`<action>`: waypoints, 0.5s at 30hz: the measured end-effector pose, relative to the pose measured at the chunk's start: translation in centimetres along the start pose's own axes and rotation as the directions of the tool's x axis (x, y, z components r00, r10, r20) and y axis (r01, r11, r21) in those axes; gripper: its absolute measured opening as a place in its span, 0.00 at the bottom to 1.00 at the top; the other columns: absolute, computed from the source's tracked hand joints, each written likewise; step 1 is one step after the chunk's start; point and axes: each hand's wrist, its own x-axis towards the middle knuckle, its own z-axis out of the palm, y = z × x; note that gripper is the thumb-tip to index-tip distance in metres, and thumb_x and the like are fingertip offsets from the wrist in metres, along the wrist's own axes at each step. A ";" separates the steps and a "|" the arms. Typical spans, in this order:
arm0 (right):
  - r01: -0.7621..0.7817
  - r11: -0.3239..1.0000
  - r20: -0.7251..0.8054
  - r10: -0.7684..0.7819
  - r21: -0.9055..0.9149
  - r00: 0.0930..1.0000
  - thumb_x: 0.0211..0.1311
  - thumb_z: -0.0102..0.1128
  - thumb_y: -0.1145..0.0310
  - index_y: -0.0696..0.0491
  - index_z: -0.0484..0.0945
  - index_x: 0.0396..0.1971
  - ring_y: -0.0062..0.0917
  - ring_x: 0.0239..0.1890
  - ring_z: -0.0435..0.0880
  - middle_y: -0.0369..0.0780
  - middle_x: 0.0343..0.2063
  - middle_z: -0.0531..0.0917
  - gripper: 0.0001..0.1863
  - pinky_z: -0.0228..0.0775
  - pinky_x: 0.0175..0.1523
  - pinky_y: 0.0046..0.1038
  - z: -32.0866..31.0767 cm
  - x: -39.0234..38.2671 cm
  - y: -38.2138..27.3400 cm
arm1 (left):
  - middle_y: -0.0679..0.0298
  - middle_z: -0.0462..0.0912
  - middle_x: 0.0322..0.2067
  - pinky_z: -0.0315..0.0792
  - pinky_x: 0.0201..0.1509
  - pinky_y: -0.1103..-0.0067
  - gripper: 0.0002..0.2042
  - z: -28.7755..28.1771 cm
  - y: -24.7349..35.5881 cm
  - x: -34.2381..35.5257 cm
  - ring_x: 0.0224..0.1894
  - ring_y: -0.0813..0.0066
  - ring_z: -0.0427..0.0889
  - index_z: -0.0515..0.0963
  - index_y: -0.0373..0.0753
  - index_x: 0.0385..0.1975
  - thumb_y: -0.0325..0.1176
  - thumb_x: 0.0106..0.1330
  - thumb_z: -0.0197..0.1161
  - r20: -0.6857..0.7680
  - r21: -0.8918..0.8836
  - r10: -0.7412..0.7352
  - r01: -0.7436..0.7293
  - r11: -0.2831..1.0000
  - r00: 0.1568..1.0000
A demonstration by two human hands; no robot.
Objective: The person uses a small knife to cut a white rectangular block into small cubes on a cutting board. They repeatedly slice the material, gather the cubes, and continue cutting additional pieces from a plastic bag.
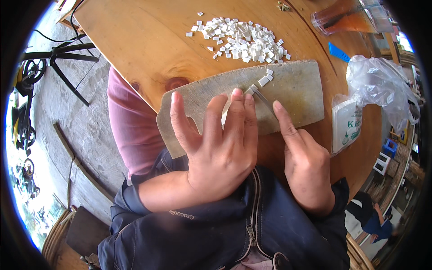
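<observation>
A worn grey board (297, 92) lies across the table edge in front of me. My left hand (222, 141) reaches over it with fingers spread, the fingertips pressing a white strip (224, 118) down; most of the strip is hidden under them. My right hand (306, 166) is closed around a knife, index finger stretched along the back of its thin blade (266, 102). The blade's tip meets the strip's end beside my left fingertips. The knife's handle is hidden in my palm. Just beyond the tip, a few small white cut pieces (263, 81) rest on the board.
Past the board, a pile of small white squares (249, 40) is spread on the wooden table (135, 36). To the right are a blue plastic piece (338, 52), a glass of reddish-brown drink (346, 18), and a clear plastic bag (378, 83) by a white packet (345, 126).
</observation>
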 end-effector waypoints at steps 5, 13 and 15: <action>0.003 0.996 -0.008 -0.002 0.085 1.000 0.56 0.59 0.85 0.46 0.68 0.73 0.35 0.20 0.75 0.42 0.21 0.69 0.41 0.73 0.29 0.38 -0.1 -0.2 0.5 | 0.67 0.82 0.49 0.49 0.75 0.39 0.22 -0.1 -0.2 -0.1 0.52 0.69 0.78 0.84 0.40 0.52 0.33 0.53 0.71 0.023 -0.015 0.019 -0.019 1.000 1.000; 0.018 0.994 0.007 -0.019 0.104 1.000 0.55 0.60 0.84 0.46 0.68 0.73 0.36 0.20 0.76 0.42 0.21 0.69 0.42 0.74 0.29 0.38 0.3 0.0 -0.1 | 0.56 0.82 0.41 0.59 0.65 0.30 0.17 0.8 -0.6 0.0 0.46 0.62 0.78 0.85 0.29 0.43 0.30 0.56 0.61 -0.122 -0.064 0.078 -0.086 0.994 0.990; 0.023 0.997 -0.014 -0.022 0.072 1.000 0.55 0.59 0.83 0.46 0.69 0.73 0.35 0.20 0.76 0.41 0.21 0.69 0.42 0.74 0.28 0.37 0.6 -0.1 -0.3 | 0.56 0.82 0.41 0.60 0.65 0.31 0.16 1.0 -0.5 0.0 0.46 0.62 0.78 0.85 0.29 0.42 0.30 0.56 0.61 -0.132 -0.061 0.073 -0.082 0.995 0.989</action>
